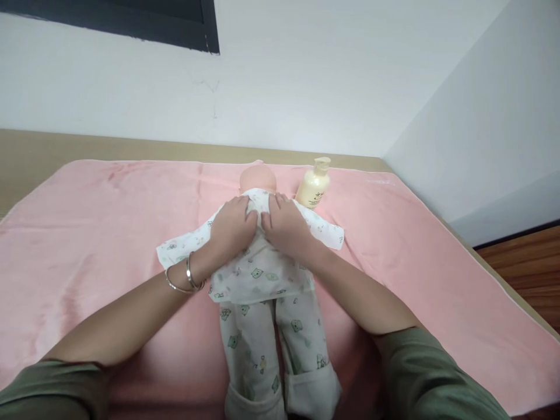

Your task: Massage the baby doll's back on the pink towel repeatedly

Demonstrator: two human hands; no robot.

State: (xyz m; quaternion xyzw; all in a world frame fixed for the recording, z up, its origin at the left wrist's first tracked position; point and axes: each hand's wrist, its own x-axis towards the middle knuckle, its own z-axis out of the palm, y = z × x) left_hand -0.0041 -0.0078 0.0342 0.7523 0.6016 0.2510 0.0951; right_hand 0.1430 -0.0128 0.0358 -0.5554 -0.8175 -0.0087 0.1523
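Observation:
A baby doll (258, 178) lies stretched out on a pink cloth, its bald head away from me and no face showing. It wears a white top (262, 274) and white trousers (251, 344), both printed with small green animal figures. My left hand (234, 227) rests on the left of the doll's upper body, fingers laid over the shoulder. On the other side, my right hand (286, 224) lies in the same way, palm down. Both thumbs point inward near the middle, with a narrow strip of fabric between them. The doll's sleeves spread out to either side.
A cream pump bottle (314, 185) stands tilted beside the doll's head, on the right. The pink cloth (131, 233) covers most of a wooden surface (35, 151). White walls rise behind and to the right, with a dark frame (175, 26) at upper left.

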